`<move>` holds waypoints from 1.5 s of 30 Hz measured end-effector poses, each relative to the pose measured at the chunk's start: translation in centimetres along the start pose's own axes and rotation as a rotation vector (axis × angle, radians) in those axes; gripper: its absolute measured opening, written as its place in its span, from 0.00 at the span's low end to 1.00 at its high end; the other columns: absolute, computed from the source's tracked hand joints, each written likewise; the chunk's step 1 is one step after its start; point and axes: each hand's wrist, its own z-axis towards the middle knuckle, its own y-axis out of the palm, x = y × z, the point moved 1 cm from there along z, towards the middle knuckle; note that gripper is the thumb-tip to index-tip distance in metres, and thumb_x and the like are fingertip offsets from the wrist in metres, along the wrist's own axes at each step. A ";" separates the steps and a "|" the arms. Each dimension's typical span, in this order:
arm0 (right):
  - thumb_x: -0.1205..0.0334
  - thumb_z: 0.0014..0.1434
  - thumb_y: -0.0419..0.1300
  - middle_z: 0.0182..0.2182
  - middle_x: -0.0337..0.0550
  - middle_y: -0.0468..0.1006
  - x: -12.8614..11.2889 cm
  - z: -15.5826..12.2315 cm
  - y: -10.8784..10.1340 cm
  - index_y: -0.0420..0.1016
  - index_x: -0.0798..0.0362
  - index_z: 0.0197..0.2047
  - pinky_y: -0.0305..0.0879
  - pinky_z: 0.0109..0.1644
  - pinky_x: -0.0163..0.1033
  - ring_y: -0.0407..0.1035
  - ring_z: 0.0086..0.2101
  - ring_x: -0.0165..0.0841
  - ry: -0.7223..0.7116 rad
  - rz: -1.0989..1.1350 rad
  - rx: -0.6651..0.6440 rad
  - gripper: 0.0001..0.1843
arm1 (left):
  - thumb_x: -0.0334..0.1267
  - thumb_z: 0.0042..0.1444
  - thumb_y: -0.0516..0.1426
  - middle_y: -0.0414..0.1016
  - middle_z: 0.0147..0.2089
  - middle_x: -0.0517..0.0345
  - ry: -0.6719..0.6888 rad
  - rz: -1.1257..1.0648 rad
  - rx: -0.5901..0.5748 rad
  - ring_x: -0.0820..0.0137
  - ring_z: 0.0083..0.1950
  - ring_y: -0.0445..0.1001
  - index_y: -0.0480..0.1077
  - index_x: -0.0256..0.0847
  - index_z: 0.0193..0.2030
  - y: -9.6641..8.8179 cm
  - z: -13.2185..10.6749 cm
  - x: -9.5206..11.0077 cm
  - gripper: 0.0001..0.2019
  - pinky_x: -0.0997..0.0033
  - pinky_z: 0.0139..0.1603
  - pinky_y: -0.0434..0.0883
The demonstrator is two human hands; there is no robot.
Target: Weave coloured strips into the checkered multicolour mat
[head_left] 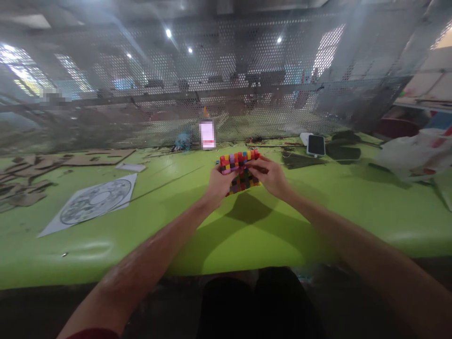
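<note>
A small woven pouch [243, 158] in red, yellow, purple and dark checks is held up over the green tabletop, near the middle of the view. My left hand [218, 184] grips its left side, the thumb lying across the front. From the right, my right hand [271, 176] pinches the piece near its upper right part, with fingers closed at the woven surface. An opening or fold seems to run between its upper band and lower part. The fingers behind it are hidden. Its shadow falls on the table below.
On the green table [353, 207], a printed sheet [99, 200] and cardboard scraps [28, 183] lie left. A phone [316, 145], dark leaf-like pieces [342, 149] and a white plastic bag [420, 153] are right. Perforated metal mesh [240, 70] rises behind.
</note>
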 end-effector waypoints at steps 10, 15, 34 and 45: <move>0.52 0.59 0.65 0.32 0.41 0.80 0.9 -0.1 0.5 0.80 0.49 0.39 0.71 0.39 0.41 0.73 0.32 0.35 0.109 0.074 -0.010 0.10 | 0.38 0.44 0.73 0.85 0.44 0.50 -0.015 -0.027 -0.071 0.62 0.43 0.83 0.81 0.39 0.43 0.1 0.0 0.1 0.17 0.55 0.55 0.79; 0.54 0.58 0.65 0.26 0.38 0.75 0.4 -0.1 0.4 0.74 0.49 0.34 0.68 0.32 0.39 0.69 0.27 0.33 0.124 0.064 0.014 0.08 | 0.38 0.47 0.72 0.85 0.46 0.51 0.011 -0.032 -0.069 0.63 0.44 0.83 0.78 0.40 0.46 0.2 -0.1 0.1 0.19 0.56 0.56 0.78; 0.61 0.51 0.64 0.23 0.37 0.73 0.0 -0.2 0.8 0.70 0.49 0.30 0.65 0.26 0.38 0.67 0.22 0.31 0.185 0.047 0.119 0.06 | 0.43 0.44 0.74 0.85 0.46 0.47 0.016 0.025 -0.120 0.60 0.45 0.83 0.79 0.38 0.45 -0.2 0.3 0.1 0.22 0.53 0.56 0.78; 0.62 0.52 0.63 0.25 0.38 0.73 -0.2 -0.4 1.1 0.69 0.49 0.31 0.67 0.31 0.39 0.67 0.25 0.32 0.105 0.001 0.177 0.06 | 0.42 0.43 0.75 0.85 0.44 0.48 0.028 -0.009 -0.137 0.60 0.45 0.83 0.79 0.37 0.44 0.3 -0.4 1.0 0.22 0.53 0.57 0.78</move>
